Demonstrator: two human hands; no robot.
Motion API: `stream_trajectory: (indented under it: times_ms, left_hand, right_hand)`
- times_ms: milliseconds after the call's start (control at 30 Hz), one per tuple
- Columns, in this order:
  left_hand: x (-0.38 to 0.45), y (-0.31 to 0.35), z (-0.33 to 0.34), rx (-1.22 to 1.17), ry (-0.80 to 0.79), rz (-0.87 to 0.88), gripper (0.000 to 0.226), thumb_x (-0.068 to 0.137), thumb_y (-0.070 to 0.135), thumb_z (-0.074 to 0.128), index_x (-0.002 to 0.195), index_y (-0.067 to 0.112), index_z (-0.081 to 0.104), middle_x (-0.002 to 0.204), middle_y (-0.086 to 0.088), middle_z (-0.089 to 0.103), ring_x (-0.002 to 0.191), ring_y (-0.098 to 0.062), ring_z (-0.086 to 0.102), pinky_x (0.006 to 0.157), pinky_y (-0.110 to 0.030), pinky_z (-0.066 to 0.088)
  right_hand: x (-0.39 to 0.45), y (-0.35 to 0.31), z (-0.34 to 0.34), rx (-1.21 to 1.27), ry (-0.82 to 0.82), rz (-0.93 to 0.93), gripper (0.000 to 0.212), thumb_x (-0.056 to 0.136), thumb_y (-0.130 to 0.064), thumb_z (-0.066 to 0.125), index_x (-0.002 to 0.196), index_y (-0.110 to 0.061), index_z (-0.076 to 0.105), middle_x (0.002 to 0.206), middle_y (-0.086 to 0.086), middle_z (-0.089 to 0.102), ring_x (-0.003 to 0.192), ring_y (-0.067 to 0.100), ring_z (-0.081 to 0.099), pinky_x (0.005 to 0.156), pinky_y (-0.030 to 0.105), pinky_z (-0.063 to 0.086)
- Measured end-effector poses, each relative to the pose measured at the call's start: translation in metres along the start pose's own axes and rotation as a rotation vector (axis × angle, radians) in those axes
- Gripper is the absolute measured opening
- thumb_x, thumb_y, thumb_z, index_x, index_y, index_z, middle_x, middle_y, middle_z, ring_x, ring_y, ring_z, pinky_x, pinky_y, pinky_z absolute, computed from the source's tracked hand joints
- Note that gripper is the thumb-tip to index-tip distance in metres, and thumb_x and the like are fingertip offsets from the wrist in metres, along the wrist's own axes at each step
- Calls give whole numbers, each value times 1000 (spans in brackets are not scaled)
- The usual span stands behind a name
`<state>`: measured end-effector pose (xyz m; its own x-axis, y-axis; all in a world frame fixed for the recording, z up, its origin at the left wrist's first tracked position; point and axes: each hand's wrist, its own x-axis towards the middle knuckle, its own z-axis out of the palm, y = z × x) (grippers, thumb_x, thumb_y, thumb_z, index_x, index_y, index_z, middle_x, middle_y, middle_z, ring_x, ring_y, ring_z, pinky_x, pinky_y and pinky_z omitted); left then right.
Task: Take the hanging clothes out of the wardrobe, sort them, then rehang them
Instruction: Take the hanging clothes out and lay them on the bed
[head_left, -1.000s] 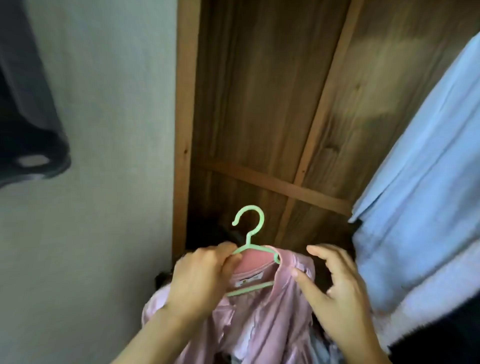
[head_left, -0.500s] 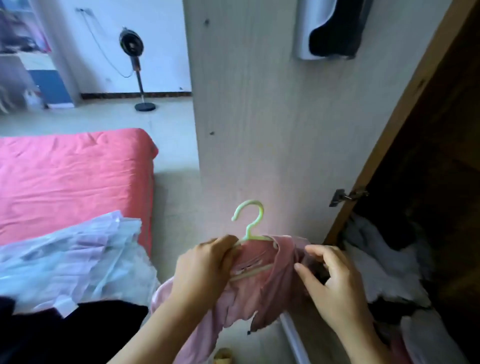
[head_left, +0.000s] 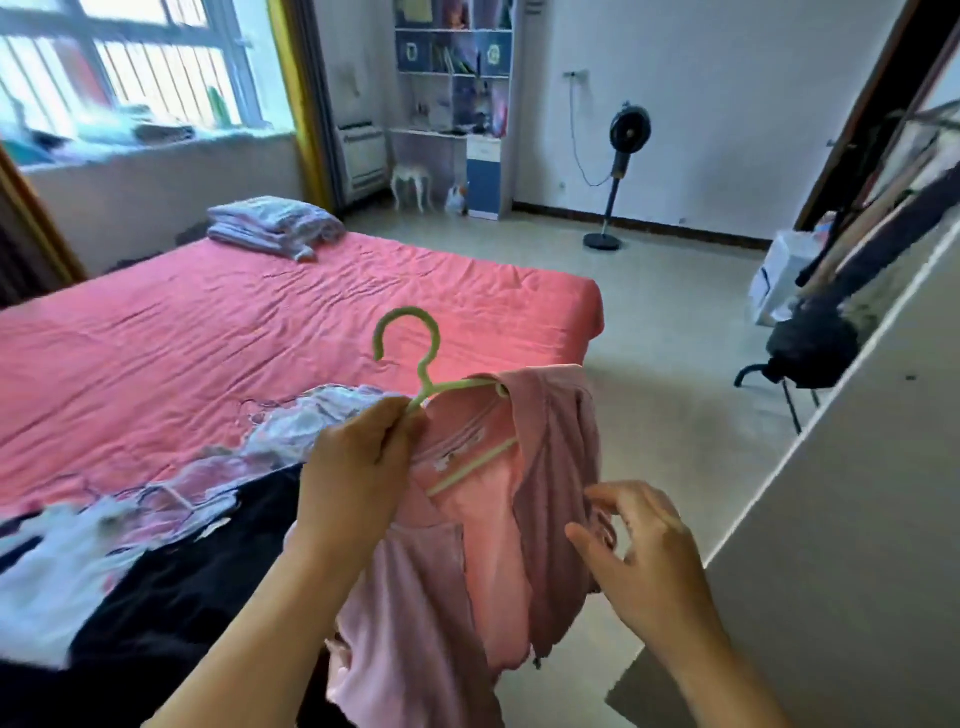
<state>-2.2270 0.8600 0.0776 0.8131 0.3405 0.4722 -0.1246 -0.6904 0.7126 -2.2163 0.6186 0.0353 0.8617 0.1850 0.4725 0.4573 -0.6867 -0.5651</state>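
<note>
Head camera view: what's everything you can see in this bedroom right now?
hanger: one, green, held up over the bed's edge
shirt: one, pink, draped on the hanger
bed: one, red sheet, left
clothes pile: white, lilac and black, on the bed's near end
folded bedding: one stack, pale, bed's far end
fan: one, black, by the far wall
shelf unit: one, white and blue, far wall
left hand: grips the hanger's neck
right hand: fingers spread, beside the shirt
</note>
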Motion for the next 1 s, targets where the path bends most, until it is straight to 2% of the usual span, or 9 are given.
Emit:
stream_trajectory:
  times_ms: [133,233,333,400,567,733,800,900,1000]
  left_hand:
    - [26,-46,-34,-16,119,-104,28,85,42,52,79,17,64,62,1,58,60,-12,48,61,-38,42]
    - [44,-93,-53,36,183,-198,21,87,42,53,81,26,65,65,10,62,62,1,53,61,-28,43]
    - [58,-149,-63,110,229,-271,29,84,42,49,78,18,64,66,2,62,69,-14,57,67,-34,43]
    - [68,-195,-69,135,243,-356,29,85,41,51,76,16,63,65,0,61,67,-19,57,66,-40,44]
    - [87,-302,-82,174,270,-562,29,89,44,53,70,22,60,64,2,62,68,-21,59,65,-39,44]
    - [98,-394,-88,195,207,-704,41,83,54,47,73,18,64,64,-1,63,68,-13,59,93,-49,41]
    - [98,-425,-88,194,177,-771,47,82,59,47,75,15,64,67,-2,64,72,-20,60,89,-45,44]
    - [98,-463,-82,273,92,-893,29,92,40,55,110,19,66,104,-7,67,103,-29,58,90,-37,42]
    - [82,-486,-64,505,-57,-957,49,92,36,55,136,15,44,137,-9,47,130,-28,39,102,-38,32]
  right_hand:
    - [47,-21,55,62,-103,-68,29,70,-25,75,95,-13,67,90,2,65,86,23,63,76,28,49]
    - [80,-36,101,119,-212,-101,33,69,-33,68,96,-14,68,91,0,64,90,18,60,79,22,45]
    - [108,-48,150,116,-305,-158,32,67,-35,68,92,-16,67,87,-5,62,87,10,53,76,14,36]
    - [125,-55,186,109,-378,-183,29,66,-29,77,90,-17,67,85,-7,61,85,13,55,76,17,38]
    - [158,-70,273,103,-538,-221,28,71,-27,79,95,-23,65,89,-13,58,88,12,58,77,32,50]
    - [182,-90,358,75,-696,-315,26,81,-29,68,103,-18,62,100,-5,59,100,16,55,88,30,44]
    - [185,-92,392,66,-751,-317,28,75,-32,65,98,-16,63,95,0,61,95,23,57,84,33,45]
    - [186,-94,434,6,-865,-318,31,74,-31,67,101,-16,63,100,4,61,98,26,56,85,34,44]
    - [182,-92,460,-23,-920,-329,35,70,-27,73,103,-18,63,98,2,63,94,25,60,79,32,49]
